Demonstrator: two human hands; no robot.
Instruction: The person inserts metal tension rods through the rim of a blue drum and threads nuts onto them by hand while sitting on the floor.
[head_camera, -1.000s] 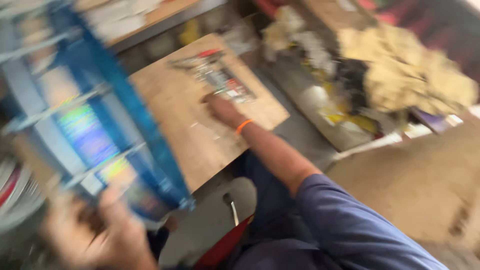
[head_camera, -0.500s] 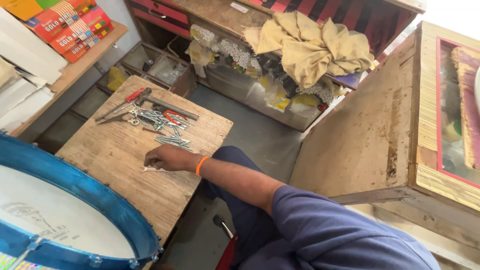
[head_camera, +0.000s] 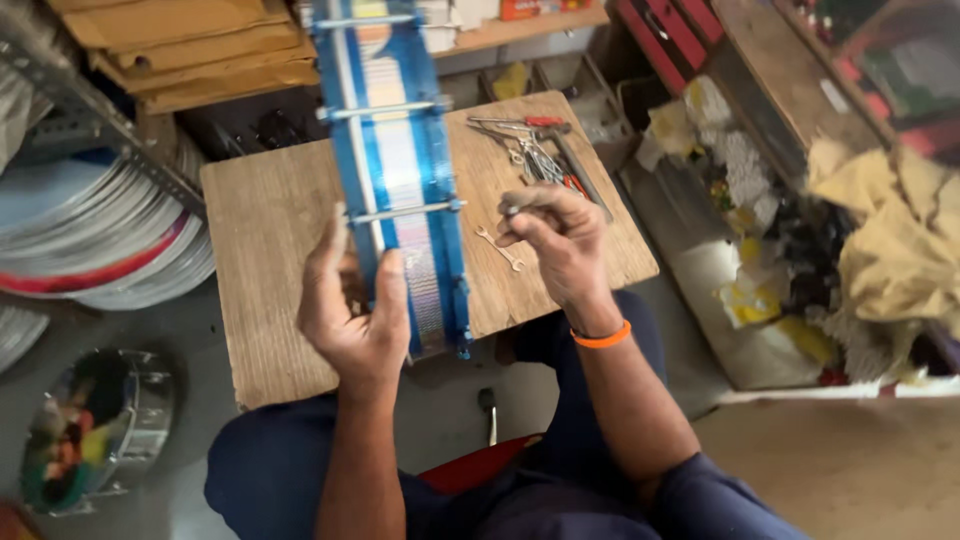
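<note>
Left hand (head_camera: 352, 312) has its grip wrapped round the rim of a blue drum (head_camera: 395, 170), held on edge over the wooden tabletop (head_camera: 270, 230). Right hand (head_camera: 562, 238) has its grip pinched on a small metal piece (head_camera: 513, 210) right beside the drum, with a little wrench (head_camera: 500, 247) lying under it and a pile of tools (head_camera: 540, 150) further back.

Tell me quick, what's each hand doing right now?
Left hand: closed around the edge of the blue drum, holding it upright.
Right hand: closed, pinching a small metal piece; what it is cannot be told.
</note>
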